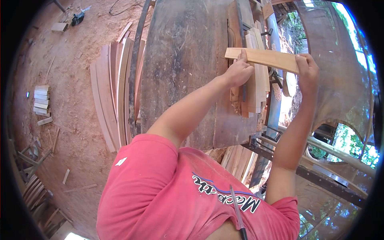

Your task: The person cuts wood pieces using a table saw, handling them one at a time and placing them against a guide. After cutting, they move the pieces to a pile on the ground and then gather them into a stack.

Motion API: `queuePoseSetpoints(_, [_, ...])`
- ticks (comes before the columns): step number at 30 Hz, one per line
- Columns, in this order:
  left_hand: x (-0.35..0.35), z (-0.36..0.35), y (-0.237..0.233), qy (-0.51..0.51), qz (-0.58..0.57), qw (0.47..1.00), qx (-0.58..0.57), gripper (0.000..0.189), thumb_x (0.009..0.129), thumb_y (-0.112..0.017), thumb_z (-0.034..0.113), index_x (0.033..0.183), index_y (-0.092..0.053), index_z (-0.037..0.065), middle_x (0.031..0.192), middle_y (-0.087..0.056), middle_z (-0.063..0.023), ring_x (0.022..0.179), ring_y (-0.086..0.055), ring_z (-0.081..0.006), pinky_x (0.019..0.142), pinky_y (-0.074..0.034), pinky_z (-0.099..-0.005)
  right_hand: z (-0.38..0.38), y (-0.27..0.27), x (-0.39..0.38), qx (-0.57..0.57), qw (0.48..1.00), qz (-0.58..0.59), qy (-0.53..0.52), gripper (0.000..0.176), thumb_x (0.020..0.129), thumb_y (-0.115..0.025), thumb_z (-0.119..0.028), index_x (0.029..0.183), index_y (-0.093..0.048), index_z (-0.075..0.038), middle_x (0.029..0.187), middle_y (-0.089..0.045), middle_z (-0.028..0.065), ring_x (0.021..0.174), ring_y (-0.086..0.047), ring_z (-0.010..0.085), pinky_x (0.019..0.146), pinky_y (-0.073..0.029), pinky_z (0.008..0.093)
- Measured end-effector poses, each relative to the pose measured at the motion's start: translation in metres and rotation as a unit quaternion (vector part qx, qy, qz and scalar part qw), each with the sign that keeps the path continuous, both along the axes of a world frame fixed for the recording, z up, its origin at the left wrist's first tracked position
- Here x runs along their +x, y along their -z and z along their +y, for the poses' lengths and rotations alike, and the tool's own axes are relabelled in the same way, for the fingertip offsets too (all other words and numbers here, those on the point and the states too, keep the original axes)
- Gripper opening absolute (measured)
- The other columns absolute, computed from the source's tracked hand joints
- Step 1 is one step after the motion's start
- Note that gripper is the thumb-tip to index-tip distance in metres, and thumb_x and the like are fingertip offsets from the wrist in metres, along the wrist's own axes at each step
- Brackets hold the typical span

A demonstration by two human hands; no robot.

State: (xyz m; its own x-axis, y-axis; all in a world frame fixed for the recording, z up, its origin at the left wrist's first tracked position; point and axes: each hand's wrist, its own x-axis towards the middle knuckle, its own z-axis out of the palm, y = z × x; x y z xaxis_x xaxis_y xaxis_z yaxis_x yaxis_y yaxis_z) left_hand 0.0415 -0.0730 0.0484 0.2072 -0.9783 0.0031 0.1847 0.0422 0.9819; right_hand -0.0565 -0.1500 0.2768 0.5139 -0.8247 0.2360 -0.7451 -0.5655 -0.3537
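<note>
My two hands hold a short, light wooden board point(270, 57) level above the right side of a workbench point(182, 52). Near the board's left end, my left hand point(239, 73) pinches its lower edge, one finger lying over the face. Around the other end wraps my right hand point(307, 73), beyond the bench's right edge. Beneath the board, several pale wood strips point(251, 94) are stacked lengthwise along that edge.
Long curved planks point(106, 88) lean by the bench's left side. Small wood blocks point(41, 99) sit on the sawdust-covered floor point(76, 132). A metal-edged frame point(304, 172) stands at the right. A pen point(237, 208) hangs at my shirt.
</note>
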Motion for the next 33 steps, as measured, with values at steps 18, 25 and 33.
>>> queuePoseSetpoints(18, [0.003,-0.032,0.005,-0.042,0.011,0.999,-0.017,0.047,0.091,-0.043,0.033,0.113,-0.070,0.001,0.154,0.008,-0.0383,0.147,0.000,-0.0478,0.121,-0.006,-0.0400,-0.098,-0.007,0.054,0.064,0.994,0.008,-0.094,0.034,0.085,-0.060,-0.031,0.093,-0.068,0.002,0.082,-0.065,0.0073,0.081,-0.057,0.0146,0.075,-0.045,0.0292])
queuePoseSetpoints(25, [-0.014,-0.004,0.015,-0.011,-0.037,0.999,-0.027,0.049,0.092,-0.043,0.032,0.109,-0.068,-0.007,0.155,0.009,-0.0359,0.148,-0.002,-0.0437,0.120,-0.008,-0.0361,0.028,0.003,-0.027,0.024,0.999,0.028,0.007,0.036,0.087,-0.061,-0.034,0.097,-0.066,0.000,0.077,-0.061,0.0109,0.072,-0.055,0.0135,0.070,-0.046,0.0326])
queuePoseSetpoints(33, [-0.053,0.093,0.051,0.097,-0.092,0.991,0.000,0.055,0.095,-0.042,0.032,0.113,-0.061,-0.016,0.160,0.007,-0.0286,0.149,-0.012,-0.0356,0.120,-0.009,-0.0456,0.223,0.121,-0.139,0.203,0.969,0.013,0.143,0.063,0.079,-0.069,-0.016,0.135,-0.046,0.001,0.114,-0.062,0.0296,0.108,-0.063,0.0386,0.092,-0.049,0.0424])
